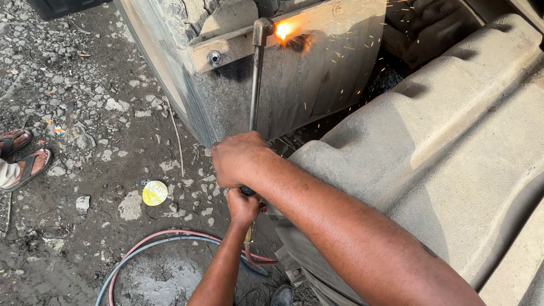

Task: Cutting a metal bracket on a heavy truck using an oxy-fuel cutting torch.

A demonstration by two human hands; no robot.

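Nearest to me, my left hand (242,208) is wrapped tight around the rear end of the cutting torch (256,85), down by the brass fitting where the hoses (148,243) join it. Those hoses, one red and one blue, curl away over the dirt ground (85,113) below my forearm. Just above, my right hand (238,160) is closed in a fist around the torch handle, knuckles up, so both hands grip the same tool, one right behind the other. From my right fist the thin metal tube of the torch runs straight up and away from me to a bent head. That head sits against the edge of a rusty metal plate (294,34), and a bright orange flame (283,30) burns just beside it, throwing sparks (362,51) out to the right across the grey curved steel body (317,85) beneath. To my right a big dusty moulded cover (453,147) fills the frame. On the ground to my left lies a round yellow disc (154,192) among stones, and at the far left edge I see another person's sandalled feet (22,158)
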